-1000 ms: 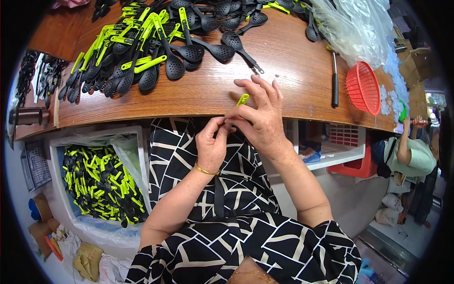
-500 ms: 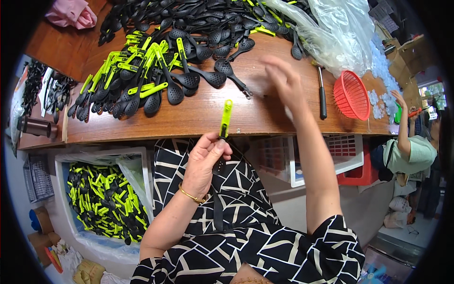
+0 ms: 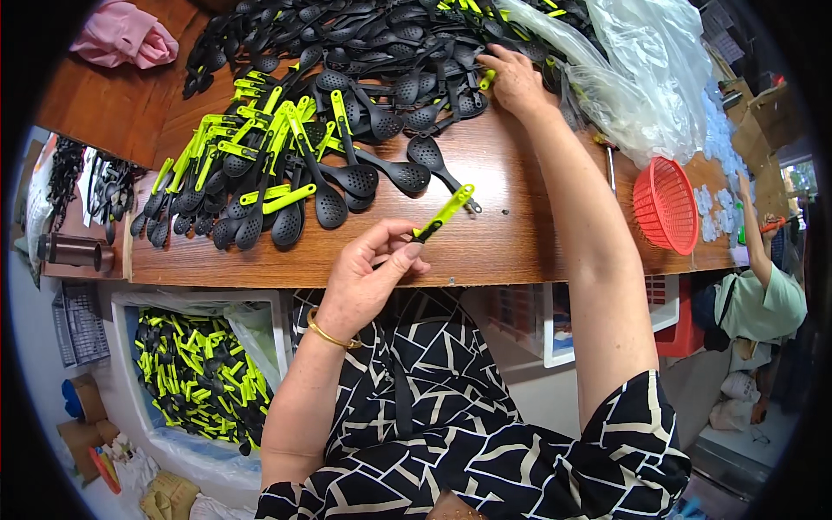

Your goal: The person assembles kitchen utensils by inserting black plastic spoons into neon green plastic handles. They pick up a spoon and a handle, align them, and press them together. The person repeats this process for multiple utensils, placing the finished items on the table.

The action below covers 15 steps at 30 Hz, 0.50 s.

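My left hand (image 3: 377, 269) pinches a slotted spoon by the black stem below its yellow-green handle (image 3: 446, 212), just over the table's near edge. The hand hides the spoon's head. My right hand (image 3: 518, 87) reaches far over the table to the right end of a heap of black spoons (image 3: 373, 52). Its fingers bend down beside a yellow-green handle end (image 3: 487, 80); what lies under them is hidden. Between the hands a black slotted spoon (image 3: 426, 153) without a green handle lies on the wood. Left of it are piled spoons with yellow-green handles (image 3: 282, 121).
Right of the heap lie clear plastic bags (image 3: 646, 74), a red basket (image 3: 666, 206) and a screwdriver-like tool (image 3: 611, 165) partly behind my forearm. Below the table's left side, a lined crate (image 3: 204, 373) holds many green-handled spoons. A person (image 3: 758, 299) works at far right.
My right hand has moved away to the heap and down among the spoons there. My left hand has lifted slightly toward the table, tilting the handle to the right.
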Tool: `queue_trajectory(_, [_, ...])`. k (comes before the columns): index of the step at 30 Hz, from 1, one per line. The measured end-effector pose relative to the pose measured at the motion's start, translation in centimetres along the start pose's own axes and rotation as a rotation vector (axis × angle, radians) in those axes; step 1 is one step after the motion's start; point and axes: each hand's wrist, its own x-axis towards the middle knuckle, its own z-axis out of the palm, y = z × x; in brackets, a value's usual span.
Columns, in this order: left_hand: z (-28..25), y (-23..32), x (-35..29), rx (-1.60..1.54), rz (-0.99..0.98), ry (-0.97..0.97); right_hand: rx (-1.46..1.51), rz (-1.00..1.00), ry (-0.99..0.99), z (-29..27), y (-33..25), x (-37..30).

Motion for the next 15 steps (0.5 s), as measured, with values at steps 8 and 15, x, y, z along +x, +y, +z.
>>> queue_trajectory(8, [0.5, 0.0, 0.2, 0.023, -0.005, 0.015, -0.042, -0.171, 0.076, -2.5, -1.6, -9.4])
queue_trajectory(15, [0.8, -0.7, 0.5, 0.026, 0.047, 0.045, -0.138, -0.054, 0.046, -7.6, -1.3, -15.3])
